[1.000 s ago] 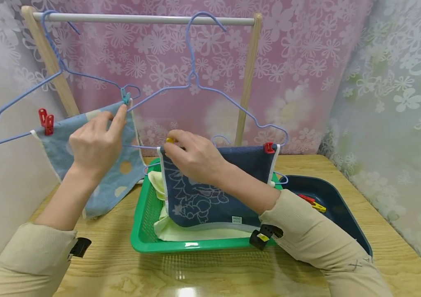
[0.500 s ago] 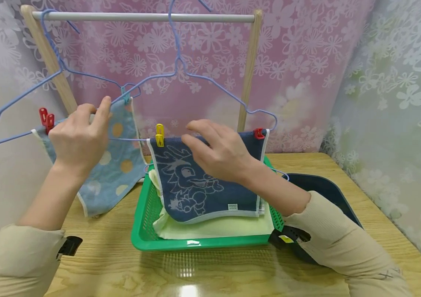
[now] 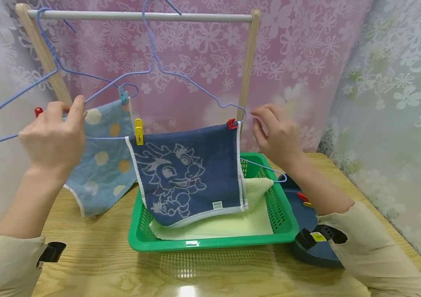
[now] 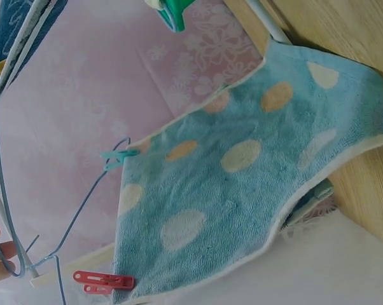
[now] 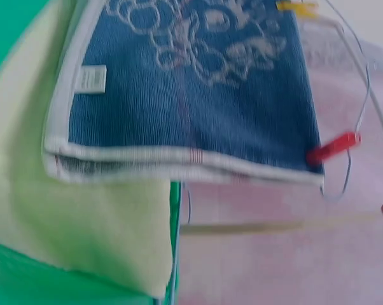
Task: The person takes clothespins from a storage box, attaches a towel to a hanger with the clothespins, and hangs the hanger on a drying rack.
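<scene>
A blue wire hanger (image 3: 191, 84) carries a dark blue towel (image 3: 195, 173) with a white cartoon outline. A yellow clothespin (image 3: 139, 132) and a red clothespin (image 3: 231, 123) pinch the towel's top corners to the hanger. My left hand (image 3: 52, 140) grips this hanger by its left end. To the right of the hanger's other end is my right hand (image 3: 281, 138), its fingers loosely bent around nothing. Behind the left hand hangs a light blue dotted towel (image 4: 198, 190) on a second hanger (image 3: 21, 93). A teal clothespin (image 4: 119, 157) and a red clothespin (image 4: 104, 281) hold it.
Below the dark towel stands a green basket (image 3: 214, 243) with pale yellow cloth (image 3: 229, 225) and another hanger (image 3: 262, 166) in it. A dark tray (image 3: 299, 218) with a few clothespins sits to its right. A wooden rack's rail (image 3: 195, 16) spans the back.
My right hand has left the yellow clothespin and moved right, past the towel. My left hand has moved left and down from the teal clothespin, and the hanger with the dark towel has shifted left.
</scene>
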{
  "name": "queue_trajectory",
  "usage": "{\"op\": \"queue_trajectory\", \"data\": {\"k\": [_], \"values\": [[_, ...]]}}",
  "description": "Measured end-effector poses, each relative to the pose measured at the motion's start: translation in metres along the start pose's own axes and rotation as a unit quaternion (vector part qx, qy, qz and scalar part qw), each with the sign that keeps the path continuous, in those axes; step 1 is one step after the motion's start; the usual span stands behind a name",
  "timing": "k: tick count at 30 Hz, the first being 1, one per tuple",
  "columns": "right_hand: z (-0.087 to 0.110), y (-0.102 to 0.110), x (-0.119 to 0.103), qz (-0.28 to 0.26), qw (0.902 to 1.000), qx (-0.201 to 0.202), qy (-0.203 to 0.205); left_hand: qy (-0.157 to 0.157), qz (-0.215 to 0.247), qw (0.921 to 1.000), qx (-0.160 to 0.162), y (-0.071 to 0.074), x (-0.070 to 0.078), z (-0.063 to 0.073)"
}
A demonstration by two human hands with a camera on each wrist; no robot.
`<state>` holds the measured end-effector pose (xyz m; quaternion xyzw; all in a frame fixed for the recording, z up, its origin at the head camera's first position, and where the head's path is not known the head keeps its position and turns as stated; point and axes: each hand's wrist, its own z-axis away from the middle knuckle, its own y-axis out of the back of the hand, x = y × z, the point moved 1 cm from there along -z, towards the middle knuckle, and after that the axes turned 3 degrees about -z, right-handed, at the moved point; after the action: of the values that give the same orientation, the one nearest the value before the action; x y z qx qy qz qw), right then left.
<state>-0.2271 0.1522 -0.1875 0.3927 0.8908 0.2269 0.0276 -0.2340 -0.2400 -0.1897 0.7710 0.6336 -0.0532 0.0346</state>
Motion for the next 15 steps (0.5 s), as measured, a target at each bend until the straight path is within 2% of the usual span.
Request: {"op": "queue_trajectory", "data": {"k": [3,7,11,15], "values": [[0.0,-0.002,0.015,0.017,0.9984,-0.024,-0.048,0.003,-0.006,1.0,-0.003,0.004,-0.003,-0.001],[0.0,-0.012,0.032,0.032,0.9934,-0.068,-0.087,0.003,-0.013,0.9999,-0.005,0.01,-0.006,-0.005],[-0.001,-0.026,0.046,0.06,0.9849,-0.124,-0.104,0.004,-0.02,0.9993,-0.03,0.015,-0.011,-0.01],[-0.001,-0.04,0.055,0.111,0.9701,-0.192,-0.1,0.002,-0.027,0.9976,-0.064,0.019,-0.016,-0.012]]}}
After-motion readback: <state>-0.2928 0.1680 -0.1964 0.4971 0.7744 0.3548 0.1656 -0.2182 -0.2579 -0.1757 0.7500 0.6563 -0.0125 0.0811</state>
